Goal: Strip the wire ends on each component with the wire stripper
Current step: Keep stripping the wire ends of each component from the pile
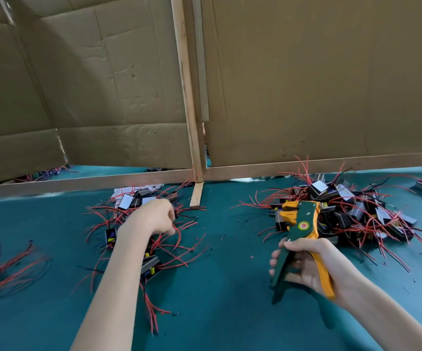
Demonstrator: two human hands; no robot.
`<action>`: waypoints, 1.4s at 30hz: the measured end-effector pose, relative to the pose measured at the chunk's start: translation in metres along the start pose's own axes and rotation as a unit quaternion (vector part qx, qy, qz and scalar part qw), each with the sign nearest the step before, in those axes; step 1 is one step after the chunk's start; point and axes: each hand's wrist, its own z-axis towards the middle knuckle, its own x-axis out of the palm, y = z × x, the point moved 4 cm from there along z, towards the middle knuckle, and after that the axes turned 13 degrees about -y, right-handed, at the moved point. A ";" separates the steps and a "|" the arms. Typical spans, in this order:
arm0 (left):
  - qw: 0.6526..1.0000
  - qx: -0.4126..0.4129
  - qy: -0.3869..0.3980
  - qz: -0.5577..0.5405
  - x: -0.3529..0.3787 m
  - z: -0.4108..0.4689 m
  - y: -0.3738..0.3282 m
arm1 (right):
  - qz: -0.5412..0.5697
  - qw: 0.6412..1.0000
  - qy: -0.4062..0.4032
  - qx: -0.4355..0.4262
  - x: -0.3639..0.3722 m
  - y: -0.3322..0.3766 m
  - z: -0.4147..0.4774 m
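My right hand [303, 264] grips the handles of a green and orange wire stripper [299, 224], jaws pointing up and away, above the teal table. My left hand [154, 216] reaches into the middle pile of components [134, 203], small black boxes with red and black wires. Its fingers are curled among red wires [179, 231]; whether they pinch one is not clear. A bigger heap of the same components [351, 211] lies at the right, just behind the stripper's jaws.
A cardboard screen [306, 84] on a wooden frame [189, 110] stands along the back of the teal table [217, 287]. More wired parts [7, 269] lie at the left edge. Bits of stripped insulation [230, 231] dot the cloth between the piles.
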 end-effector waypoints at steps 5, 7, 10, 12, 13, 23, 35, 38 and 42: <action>1.000 0.001 0.014 -0.022 0.010 0.007 0.020 | -0.005 1.000 -0.005 -0.001 0.000 0.000 -0.001; 0.999 0.018 -0.002 -0.036 0.010 0.010 0.019 | -0.006 1.000 -0.008 -0.002 -0.001 0.001 -0.001; 0.986 0.049 -0.062 -0.150 -0.002 0.009 0.010 | -0.008 1.000 -0.008 -0.006 0.001 0.002 -0.003; 0.948 0.061 -0.114 -0.290 -0.015 0.005 0.001 | -0.009 1.000 -0.007 -0.010 0.001 0.002 -0.004; 0.922 0.068 -0.141 -0.353 -0.022 0.003 -0.005 | -0.009 1.000 -0.007 -0.010 0.001 0.003 -0.005; 0.772 -0.090 -0.100 -0.622 0.035 0.012 -0.065 | -0.025 1.000 -0.018 -0.005 0.001 0.003 -0.006; 0.964 0.001 -0.252 -0.084 0.043 0.011 -0.067 | -0.022 1.000 -0.015 0.004 -0.002 0.005 -0.007; 0.970 0.178 -0.127 -0.106 0.053 0.014 -0.080 | -0.023 1.000 -0.014 0.003 -0.002 0.005 -0.007; 0.962 0.217 -0.096 -0.134 0.068 0.012 -0.088 | -0.025 1.000 -0.017 0.004 -0.002 0.006 -0.007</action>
